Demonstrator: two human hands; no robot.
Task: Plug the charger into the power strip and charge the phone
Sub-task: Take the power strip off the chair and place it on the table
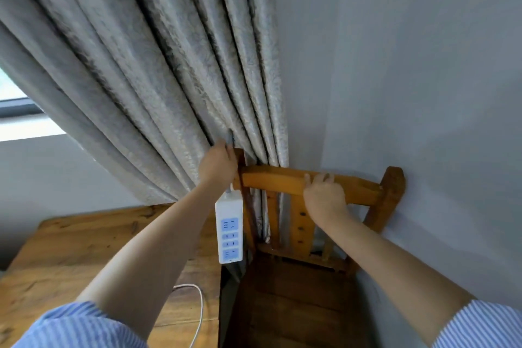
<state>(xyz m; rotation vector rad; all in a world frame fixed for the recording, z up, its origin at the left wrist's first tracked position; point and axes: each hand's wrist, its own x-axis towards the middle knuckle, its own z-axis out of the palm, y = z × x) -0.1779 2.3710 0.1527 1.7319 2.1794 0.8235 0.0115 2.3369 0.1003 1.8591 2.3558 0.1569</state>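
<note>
A white power strip (228, 230) with blue sockets hangs upright beside the left post of a wooden chair (391, 192). My left hand (217, 165) is closed at the top of that post, just above the strip, apparently on the strip's cord; the grip itself is hidden. My right hand (324, 195) is wrapped over the chair's top rail. A white cable (199, 313) lies on the wooden table (70, 251) under my left forearm. No phone or charger plug is visible.
A grey patterned curtain (141, 65) hangs behind the chair and table. A pale wall (423, 93) stands close on the right, touching the chair's right post. A window edge (17, 110) shows at far left. The chair seat (296, 305) lies below.
</note>
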